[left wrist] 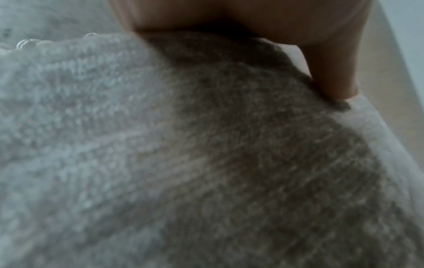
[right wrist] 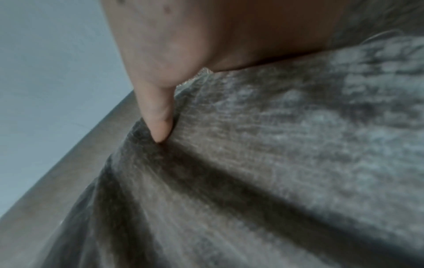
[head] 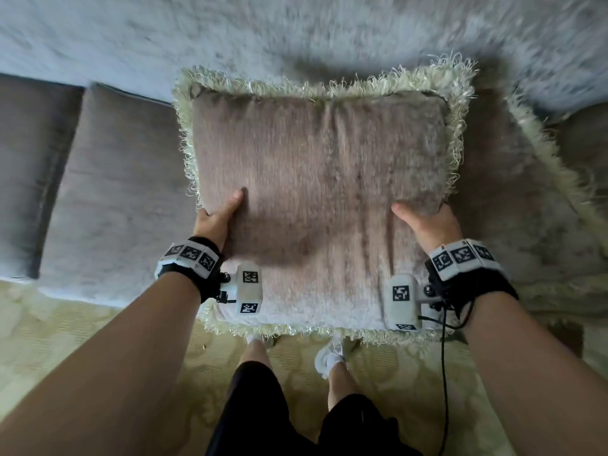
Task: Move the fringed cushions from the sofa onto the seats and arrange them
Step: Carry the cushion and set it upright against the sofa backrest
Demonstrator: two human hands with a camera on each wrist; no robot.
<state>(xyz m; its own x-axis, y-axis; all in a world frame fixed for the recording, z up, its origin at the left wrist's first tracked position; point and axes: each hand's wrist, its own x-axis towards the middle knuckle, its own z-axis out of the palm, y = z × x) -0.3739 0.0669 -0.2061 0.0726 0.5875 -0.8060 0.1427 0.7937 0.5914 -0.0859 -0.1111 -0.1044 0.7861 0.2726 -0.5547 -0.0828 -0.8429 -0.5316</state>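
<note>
Head view: we hold one fringed cushion (head: 316, 192) flat-on in front of us, between both hands and over the sofa seat (head: 115, 199). Left hand (head: 217, 215) grips its left edge and right hand (head: 424, 222) its right edge, thumbs on the near face, fingers hidden behind. Both sit at about the same height, neither nearer than the other. The cushion is roughly square, top edge toward the sofa back (head: 296, 34), bottom fringe hanging past the seat's front edge above the carpet (head: 82, 340). A second cushion (head: 526, 179) lies just behind and to the right, partly covered. We judge the coming move turns on this: the seat lies straight ahead and below, so it calls for a level two-handed lowering.

Left wrist view: thumb (left wrist: 330, 72) presses into blurred cushion fabric (left wrist: 206, 163); fingers unseen.

Right wrist view: thumb (right wrist: 156, 116) dents the fabric (right wrist: 252, 163) and creases run from it; a firm hold, we judge.
</note>
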